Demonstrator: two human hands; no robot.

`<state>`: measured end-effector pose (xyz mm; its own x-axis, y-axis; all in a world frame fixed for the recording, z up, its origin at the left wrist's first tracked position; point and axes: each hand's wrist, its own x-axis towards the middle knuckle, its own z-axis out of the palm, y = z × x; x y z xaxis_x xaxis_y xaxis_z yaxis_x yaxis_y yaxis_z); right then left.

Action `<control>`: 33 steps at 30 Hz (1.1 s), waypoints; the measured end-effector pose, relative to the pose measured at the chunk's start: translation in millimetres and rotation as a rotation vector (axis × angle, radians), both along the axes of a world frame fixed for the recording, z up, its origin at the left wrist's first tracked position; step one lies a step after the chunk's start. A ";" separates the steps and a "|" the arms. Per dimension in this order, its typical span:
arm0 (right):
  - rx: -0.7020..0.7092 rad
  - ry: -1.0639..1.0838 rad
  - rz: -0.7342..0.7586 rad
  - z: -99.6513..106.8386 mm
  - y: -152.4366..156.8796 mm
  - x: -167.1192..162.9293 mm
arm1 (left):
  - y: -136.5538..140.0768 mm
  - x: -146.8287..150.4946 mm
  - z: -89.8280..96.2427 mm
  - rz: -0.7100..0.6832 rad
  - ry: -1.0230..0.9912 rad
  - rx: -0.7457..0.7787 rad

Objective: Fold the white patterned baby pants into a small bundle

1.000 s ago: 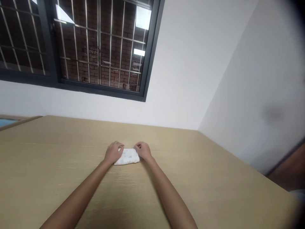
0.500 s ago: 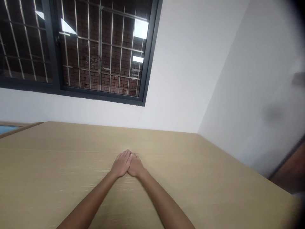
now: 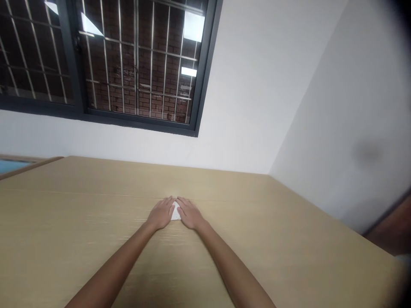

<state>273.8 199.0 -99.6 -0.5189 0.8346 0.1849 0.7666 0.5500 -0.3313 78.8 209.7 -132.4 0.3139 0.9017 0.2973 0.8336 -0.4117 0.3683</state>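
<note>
Between my hands, a small white piece (image 3: 175,212) lies on the wood-coloured surface (image 3: 244,239); it could be folded paper or a cloth, I cannot tell. My left hand (image 3: 160,212) rests flat over its left side, fingers stretched forward. Flat on the right side lies my right hand (image 3: 190,212), its fingers also stretched out. The fingertips of the two hands nearly meet at the far end of the white piece. Much of the piece is hidden beneath both palms.
A seam line crosses the surface just beyond my fingertips. Behind the far edge rises a white wall (image 3: 244,107) with a dark-framed, barred window (image 3: 141,64). At the far left a light blue patch (image 3: 13,166) shows beside a wooden edge.
My hands have moved apart from lying against each other, so the white piece between them now shows. The view has tilted slightly downward.
</note>
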 end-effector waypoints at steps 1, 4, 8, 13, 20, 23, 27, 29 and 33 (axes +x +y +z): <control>-0.020 0.005 -0.012 1.0 -1.8 3.7 | -0.3 -2.7 -0.8 0.007 0.001 -0.007; -0.074 0.026 -0.035 2.6 -7.2 14.0 | -1.4 -11.3 -3.9 0.036 -0.012 -0.020; -0.100 0.057 -0.096 1.0 -11.0 22.1 | -0.7 -23.8 -7.6 0.091 -0.058 -0.013; -0.156 0.191 -0.173 -1.3 -6.7 27.2 | 8.6 -35.4 -6.2 0.177 -0.173 0.047; -0.043 0.352 -0.177 -1.8 -10.5 25.2 | 3.6 -19.9 2.2 0.072 -0.255 0.160; 0.021 0.306 -0.098 -5.7 -23.5 20.7 | -10.3 -8.4 2.8 -0.086 -0.221 0.135; 0.073 0.285 -0.123 -9.5 -45.6 17.7 | -31.0 -7.2 2.7 -0.146 -0.217 0.098; 0.071 0.278 -0.125 -8.1 -57.4 17.0 | -43.2 -10.1 3.0 -0.154 -0.217 0.081; 0.062 0.271 -0.110 3.5 -83.9 13.4 | -71.8 -14.2 9.8 -0.158 -0.209 0.053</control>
